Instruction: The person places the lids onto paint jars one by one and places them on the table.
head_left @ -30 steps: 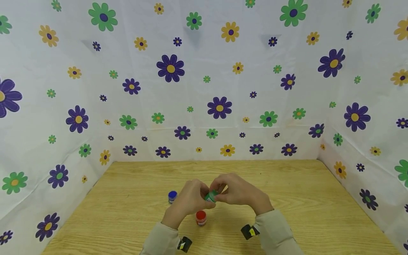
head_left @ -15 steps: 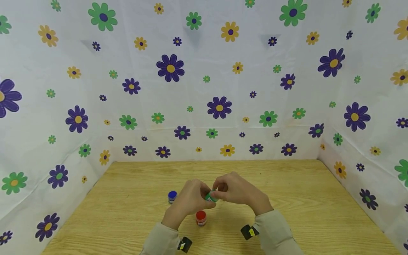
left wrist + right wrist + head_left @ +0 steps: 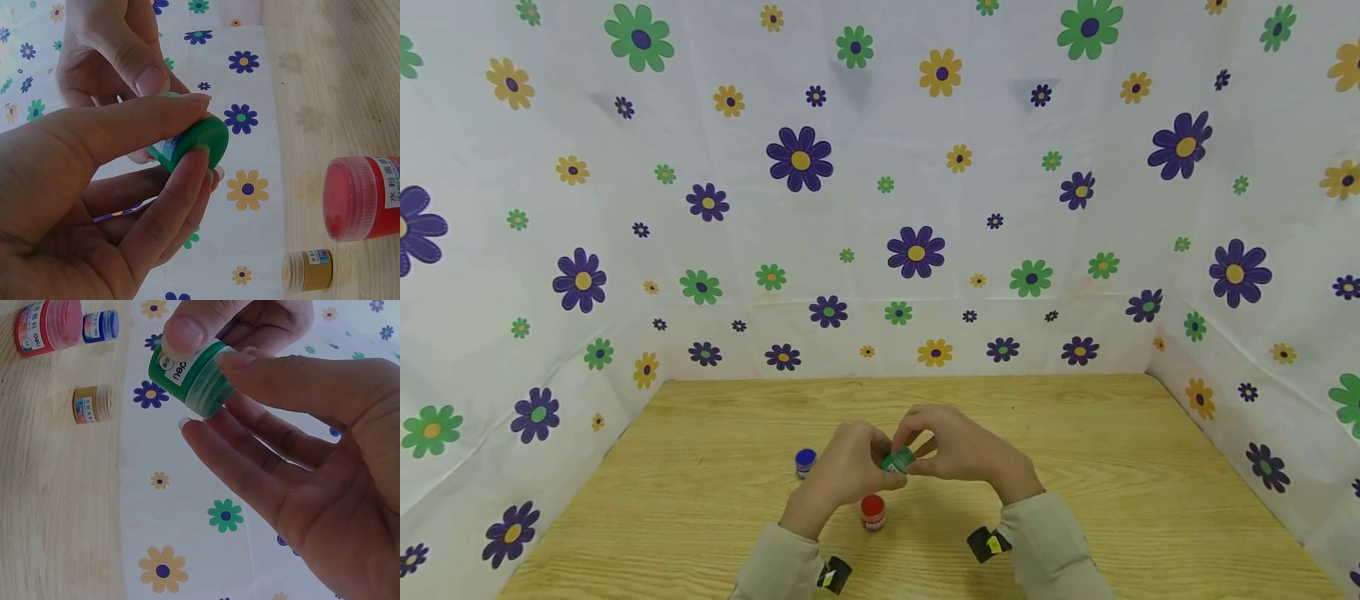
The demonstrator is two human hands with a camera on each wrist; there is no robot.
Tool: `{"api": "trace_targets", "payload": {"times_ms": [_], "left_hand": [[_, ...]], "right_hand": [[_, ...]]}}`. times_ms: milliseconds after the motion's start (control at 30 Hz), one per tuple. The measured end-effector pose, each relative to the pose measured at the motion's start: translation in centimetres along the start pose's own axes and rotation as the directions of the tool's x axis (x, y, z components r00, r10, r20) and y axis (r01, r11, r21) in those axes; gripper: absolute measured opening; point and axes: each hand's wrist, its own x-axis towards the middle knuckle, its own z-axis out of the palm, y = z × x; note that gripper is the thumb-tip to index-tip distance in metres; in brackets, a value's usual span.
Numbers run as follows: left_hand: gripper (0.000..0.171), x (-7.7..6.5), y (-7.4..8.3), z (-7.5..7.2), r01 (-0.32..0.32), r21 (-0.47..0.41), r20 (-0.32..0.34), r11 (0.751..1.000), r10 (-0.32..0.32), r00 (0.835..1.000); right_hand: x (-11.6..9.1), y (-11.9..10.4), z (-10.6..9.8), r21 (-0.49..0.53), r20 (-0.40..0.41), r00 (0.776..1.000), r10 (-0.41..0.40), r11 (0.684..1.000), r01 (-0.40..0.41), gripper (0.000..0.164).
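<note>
A small green paint jar (image 3: 896, 463) with a clear ribbed lid is held tilted above the table. My left hand (image 3: 844, 468) grips its body, with the thumb on one side and fingertips at the base, as the left wrist view shows. My right hand (image 3: 331, 462) is at the lid (image 3: 209, 390): its thumb touches the rim, while the fingers stretch out fairly straight below, spread and loose. A red paint jar (image 3: 873, 512) stands upright under the left hand, and a blue paint jar (image 3: 806, 462) stands to its left.
A gold paint jar (image 3: 91, 404) stands on the wooden table (image 3: 1112, 467); the left hand hides it in the head view. White cloth (image 3: 1000, 167) printed with flowers walls the table at the back and both sides.
The right hand's thumb and fingers closed over the green jar's lid half a second ago and have since loosened and spread, showing the lid. The left hand and standing jars stay put.
</note>
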Motion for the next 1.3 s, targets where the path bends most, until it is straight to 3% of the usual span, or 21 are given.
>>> {"api": "trace_targets", "payload": {"times_ms": [300, 867, 1167, 1300], "left_hand": [[0.012, 0.0, 0.0, 0.1, 0.01, -0.015, 0.003, 1.0, -0.01, 1.0], [0.011, 0.0, -0.1, 0.6, -0.012, -0.059, -0.004, 0.998, 0.011, 1.0], [0.01, 0.2, -0.5, 1.1, -0.044, -0.01, -0.026, 0.999, 0.044, 0.999], [0.02, 0.4, -0.6, 1.3, -0.034, 0.01, -0.022, 0.999, 0.034, 0.999]], "right_hand": [[0.0, -0.1, 0.2, 0.022, 0.002, 1.0, 0.027, 0.999, -0.027, 0.016], [-0.1, -0.3, -0.1, -0.029, -0.008, 0.999, 0.034, 0.999, -0.034, 0.013], [-0.1, -0.1, 0.1, -0.1, -0.008, 1.0, 0.016, 0.995, -0.017, 0.013], [-0.4, 0.0, -0.3, -0.124, -0.017, 0.999, 0.035, 0.992, -0.037, 0.014]]}}
